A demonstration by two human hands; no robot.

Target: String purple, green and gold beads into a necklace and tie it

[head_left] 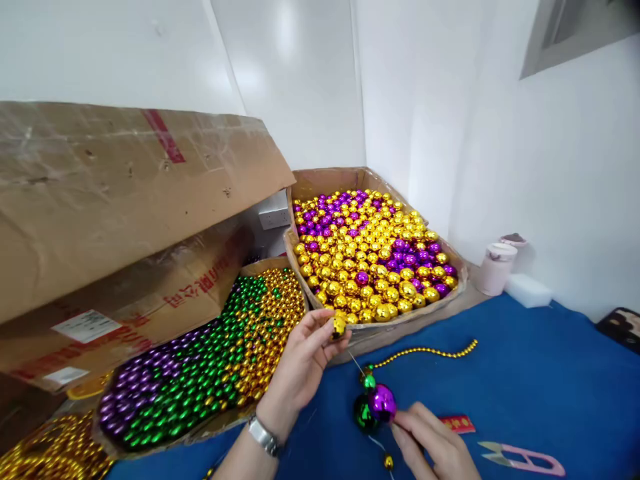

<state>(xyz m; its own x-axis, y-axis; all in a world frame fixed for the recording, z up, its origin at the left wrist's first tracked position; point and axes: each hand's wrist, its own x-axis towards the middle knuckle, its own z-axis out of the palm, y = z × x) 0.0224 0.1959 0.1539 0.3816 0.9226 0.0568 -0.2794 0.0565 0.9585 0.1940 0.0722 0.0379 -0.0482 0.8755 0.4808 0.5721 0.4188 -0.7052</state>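
Note:
My left hand (305, 363) pinches a shiny gold bead (339, 327) between thumb and fingers, just in front of the bead box. A thin string runs from it down to a small green bead (369, 381), a large purple bead (383, 402) and a dark green bead (364, 415). My right hand (433, 443) holds the string beside the purple bead, low in the view. A small gold bead (388, 461) hangs on the string below. A strand of tiny gold beads (425, 351) lies on the blue table (550, 393).
A cardboard box (325, 181) of gold and purple beads stands at the back. A tray of green, purple and gold beads (200, 363) lies left, under a big open carton (110, 200). Pink snips (520, 457), a red tag (457, 423), a white cup (496, 268).

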